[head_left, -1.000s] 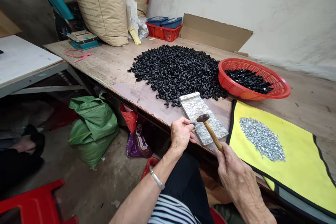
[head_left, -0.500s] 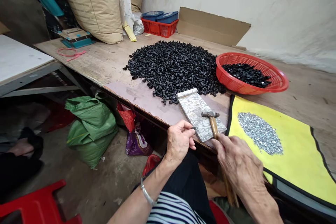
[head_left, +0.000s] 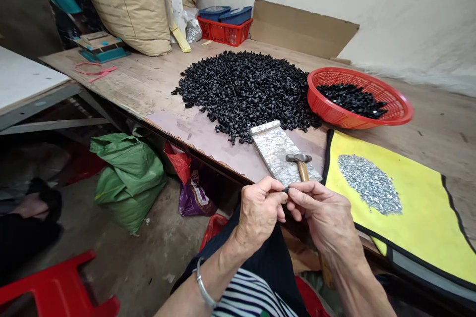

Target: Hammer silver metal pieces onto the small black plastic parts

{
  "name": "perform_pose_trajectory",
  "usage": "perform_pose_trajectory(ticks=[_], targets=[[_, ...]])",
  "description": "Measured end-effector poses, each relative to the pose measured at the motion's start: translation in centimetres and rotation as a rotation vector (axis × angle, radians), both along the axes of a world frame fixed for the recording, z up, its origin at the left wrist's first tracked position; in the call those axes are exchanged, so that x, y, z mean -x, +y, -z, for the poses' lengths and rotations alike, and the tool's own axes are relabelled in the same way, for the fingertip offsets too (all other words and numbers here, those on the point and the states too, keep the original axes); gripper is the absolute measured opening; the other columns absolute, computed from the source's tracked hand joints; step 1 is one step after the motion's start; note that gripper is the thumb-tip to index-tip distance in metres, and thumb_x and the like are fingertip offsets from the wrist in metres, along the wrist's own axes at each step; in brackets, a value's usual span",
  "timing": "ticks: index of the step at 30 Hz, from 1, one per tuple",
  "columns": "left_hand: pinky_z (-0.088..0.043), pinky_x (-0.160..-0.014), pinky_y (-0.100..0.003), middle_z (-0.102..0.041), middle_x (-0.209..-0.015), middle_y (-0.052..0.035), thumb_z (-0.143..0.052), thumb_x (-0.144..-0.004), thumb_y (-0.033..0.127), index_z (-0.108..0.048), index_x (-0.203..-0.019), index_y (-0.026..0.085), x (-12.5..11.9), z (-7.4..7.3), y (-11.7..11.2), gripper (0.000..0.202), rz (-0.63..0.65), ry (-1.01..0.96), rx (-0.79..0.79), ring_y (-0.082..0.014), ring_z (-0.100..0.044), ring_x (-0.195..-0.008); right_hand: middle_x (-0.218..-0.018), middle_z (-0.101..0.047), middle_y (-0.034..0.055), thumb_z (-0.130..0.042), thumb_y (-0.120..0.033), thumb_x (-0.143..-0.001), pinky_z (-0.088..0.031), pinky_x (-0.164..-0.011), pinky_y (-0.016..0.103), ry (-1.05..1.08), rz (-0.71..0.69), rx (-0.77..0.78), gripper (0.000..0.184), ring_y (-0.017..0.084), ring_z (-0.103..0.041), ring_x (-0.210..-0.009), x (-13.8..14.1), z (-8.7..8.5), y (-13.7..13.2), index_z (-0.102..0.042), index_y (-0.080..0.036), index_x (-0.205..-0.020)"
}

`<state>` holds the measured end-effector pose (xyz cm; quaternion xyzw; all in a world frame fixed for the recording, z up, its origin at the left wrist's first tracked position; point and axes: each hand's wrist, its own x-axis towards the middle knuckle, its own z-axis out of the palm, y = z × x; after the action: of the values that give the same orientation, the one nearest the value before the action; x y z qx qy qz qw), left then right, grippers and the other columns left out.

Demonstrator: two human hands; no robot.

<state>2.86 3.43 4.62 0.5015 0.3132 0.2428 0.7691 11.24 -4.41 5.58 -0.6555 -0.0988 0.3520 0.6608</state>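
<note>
My left hand (head_left: 262, 210) pinches a small black plastic clip (head_left: 285, 189), mostly hidden by the fingertips. Against its other end press the thumb and finger of my right hand (head_left: 323, 213), so the two hands meet. Just beyond them a hammer (head_left: 298, 158) lies with its head on a worn metal plate (head_left: 275, 151); its wooden handle passes beneath my right hand. A large heap of black clips (head_left: 245, 89) spreads behind the plate. To the right, small silvery metal pieces (head_left: 370, 183) are piled on a yellow cloth (head_left: 420, 198).
A red plastic basket (head_left: 403, 109) with black clips stands right of the heap. Farther back are a red crate (head_left: 223, 32) with blue boxes, a cardboard sheet (head_left: 301, 29) and a big paper sack (head_left: 130, 10). A green bag (head_left: 128, 183) and red stool (head_left: 55, 282) are on the floor.
My right hand has let go of the hammer handle and moved left to my left hand, closing on the clip. The hammer stays on the plate.
</note>
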Motion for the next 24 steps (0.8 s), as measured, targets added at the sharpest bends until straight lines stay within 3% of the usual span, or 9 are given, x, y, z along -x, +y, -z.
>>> perform_pose_trajectory(ticks=[3, 7, 10, 15, 17, 22, 24], targets=[[-0.041, -0.035, -0.019, -0.054, -0.042, 0.0027, -0.060, -0.064, 0.018, -0.057, -0.062, 0.015, 0.0, 0.1, 0.1, 0.005, 0.037, -0.062, 0.074, -0.0094, -0.050, -0.033, -0.046, -0.057, 0.0001, -0.079, -0.024, -0.051, -0.038, -0.038, 0.020, 0.114, 0.003, -0.047, 0.023, 0.009, -0.050, -0.038, -0.1, 0.1, 0.1, -0.062, -0.013, -0.062], [-0.043, -0.031, -0.022, -0.056, -0.044, 0.0018, -0.062, -0.061, 0.019, -0.055, -0.062, 0.013, -0.1, 0.8, 0.0, 0.009, 0.030, -0.104, 0.178, -0.0107, -0.050, -0.030, -0.044, -0.057, 0.0003, -0.079, -0.023, -0.051, -0.038, -0.037, 0.021, 0.096, 0.074, -0.047, 0.022, 0.010, -0.050, -0.037, 0.2, 0.6, 0.4, -0.062, -0.013, -0.060], [-0.044, -0.031, -0.022, -0.057, -0.046, 0.0012, -0.064, -0.061, 0.019, -0.055, -0.063, 0.013, -0.2, 1.3, 0.0, 0.011, 0.006, -0.121, 0.212, -0.0111, -0.051, -0.031, -0.044, -0.057, -0.0002, -0.079, -0.025, -0.052, -0.038, -0.036, 0.022, 0.112, 0.047, -0.043, 0.023, 0.010, -0.049, -0.036, 0.3, 0.8, 0.5, -0.060, -0.013, -0.060], [-0.047, -0.031, -0.024, -0.059, -0.050, 0.0010, -0.066, -0.061, 0.021, -0.056, -0.064, 0.012, -0.3, 1.5, 0.5, 0.014, -0.011, -0.134, 0.230, -0.0102, -0.051, -0.031, -0.054, -0.061, 0.0004, -0.078, -0.034, -0.052, -0.038, -0.039, 0.023, 0.048, 0.002, 0.037, 0.035, 0.010, -0.050, -0.041, -0.3, 0.3, -0.1, -0.061, -0.014, -0.075], [-0.047, -0.032, -0.023, -0.058, -0.050, 0.0015, -0.066, -0.060, 0.021, -0.055, -0.064, 0.012, -0.4, 1.4, 0.9, 0.014, -0.029, -0.121, 0.213, -0.0091, -0.049, -0.031, -0.056, -0.060, 0.0006, -0.074, -0.042, -0.057, -0.039, -0.041, 0.025, -0.128, 0.011, 0.173, 0.041, 0.012, -0.050, -0.043, -0.6, 0.1, -0.8, -0.062, -0.015, -0.085], [-0.047, -0.031, -0.023, -0.057, -0.047, 0.0023, -0.065, -0.059, 0.021, -0.054, -0.064, 0.013, -0.9, 1.8, 2.1, 0.014, -0.060, -0.101, 0.186, -0.0081, -0.048, -0.031, -0.073, -0.064, 0.0073, -0.056, -0.051, -0.071, -0.040, -0.053, 0.031, -1.017, -0.023, 0.782, 0.033, 0.021, -0.059, -0.062, -1.2, 0.5, -2.9, -0.061, -0.018, -0.076], [-0.047, -0.031, -0.023, -0.056, -0.047, 0.0028, -0.064, -0.059, 0.020, -0.053, -0.063, 0.013, -1.3, 2.1, 2.7, 0.014, -0.074, -0.096, 0.176, -0.0084, -0.048, -0.031, -0.065, -0.061, 0.0060, -0.056, -0.048, -0.072, -0.038, -0.051, 0.032, -1.088, -0.082, 0.883, 0.028, 0.022, -0.057, -0.058, -1.5, 1.1, -3.3, -0.057, -0.020, -0.073]])
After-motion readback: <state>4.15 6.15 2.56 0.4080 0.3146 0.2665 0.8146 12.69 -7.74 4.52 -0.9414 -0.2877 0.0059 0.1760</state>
